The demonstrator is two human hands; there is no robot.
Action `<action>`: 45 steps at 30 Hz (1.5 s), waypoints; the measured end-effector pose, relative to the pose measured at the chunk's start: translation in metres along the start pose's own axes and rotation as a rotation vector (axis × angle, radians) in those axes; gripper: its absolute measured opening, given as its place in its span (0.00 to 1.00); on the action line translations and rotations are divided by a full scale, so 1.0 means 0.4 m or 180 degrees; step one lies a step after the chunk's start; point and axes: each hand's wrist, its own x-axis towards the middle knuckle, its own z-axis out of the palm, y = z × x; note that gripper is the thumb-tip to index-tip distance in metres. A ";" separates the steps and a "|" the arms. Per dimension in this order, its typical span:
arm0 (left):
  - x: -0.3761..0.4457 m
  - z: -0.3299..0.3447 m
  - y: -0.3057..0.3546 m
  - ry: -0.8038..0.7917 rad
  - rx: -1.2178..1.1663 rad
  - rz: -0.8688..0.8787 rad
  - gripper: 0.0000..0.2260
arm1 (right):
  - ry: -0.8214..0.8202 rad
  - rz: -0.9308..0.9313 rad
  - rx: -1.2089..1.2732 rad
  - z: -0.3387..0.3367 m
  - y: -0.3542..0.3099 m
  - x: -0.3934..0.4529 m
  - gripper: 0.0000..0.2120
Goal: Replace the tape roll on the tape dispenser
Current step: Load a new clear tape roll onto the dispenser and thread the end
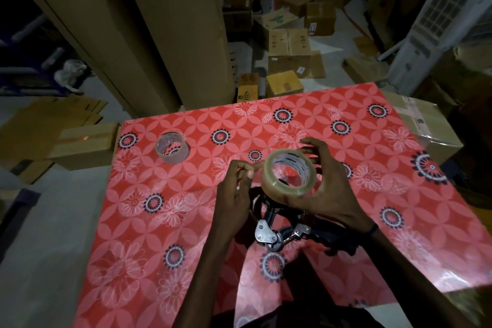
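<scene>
Your right hand [323, 186] grips the full tape roll [289, 174] around its outer rim, fingers curled over the far side and thumb under the near side, holding it clear of the table [372, 234]. The roll's open core faces up and toward you, its axis tilted, not level. Your left hand [234, 189] sits just left of the roll, thumb and forefinger pinched together at the roll's left edge, apparently on the free end of the tape; whether film is actually caught there cannot be confirmed.

The tape dispenser [277, 234] lies on the table directly below and on your side of the roll, toward the near edge, partly hidden by both wrists. Its metal plate shows; its hub does not.

The roll is clear tape on a printed white core, thickly wound. A thinner, nearly spent roll [172, 147] stands apart near the far left corner.

Judgement: the roll must come down and toward you onto the dispenser; your right hand is placed for it.
</scene>
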 end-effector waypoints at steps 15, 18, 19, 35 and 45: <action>0.057 -0.011 -0.002 -0.0219 0.0143 -0.0075 0.05 | -0.0036 0.0111 -0.0006 -0.021 0.009 0.023 0.55; 0.056 -0.011 0.001 -0.0193 0.0136 -0.0044 0.05 | -0.0031 0.0047 -0.0029 -0.020 0.020 0.030 0.55; 0.055 -0.011 0.002 -0.0189 0.0114 -0.0041 0.05 | -0.0031 0.0047 -0.0024 -0.018 0.024 0.030 0.55; 0.032 0.001 0.016 0.0309 0.0193 -0.0121 0.07 | 0.0285 -0.0339 -0.0266 0.007 0.025 0.012 0.50; 0.025 0.014 0.047 -0.0051 -0.0316 -0.0678 0.08 | 0.0582 -0.0568 -0.0606 0.036 0.031 0.008 0.42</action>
